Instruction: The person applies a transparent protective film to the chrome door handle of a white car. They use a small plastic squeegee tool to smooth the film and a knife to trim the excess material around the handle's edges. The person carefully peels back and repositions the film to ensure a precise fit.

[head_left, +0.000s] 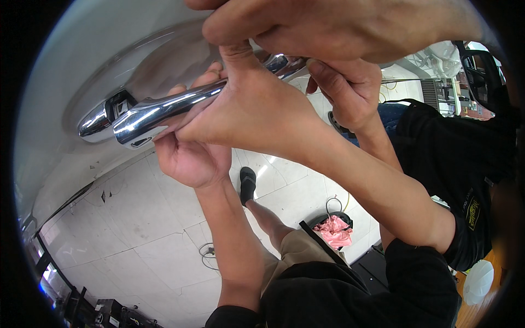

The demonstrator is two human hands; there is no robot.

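Note:
A chrome door handle (139,123) crosses a recess in a light car door (65,71), with a chrome end piece (94,121) at its left. My left hand (194,158) cups the handle from below, its fingertips showing above the bar. My right hand (355,93) is at the handle's right end, thumb bent against it, other fingers partly hidden. A co-worker's hand (257,104) reaches across from the right onto the middle of the handle, over my left hand, and another hand (339,24) lies above it, covering part of the bar.
The co-worker in black (448,153) stands close on my right. Below are pale floor tiles (126,218), a black bin with pink cloth (333,229), a cable (208,251) and dark equipment (115,314) at lower left. A car mirror (473,71) shows at upper right.

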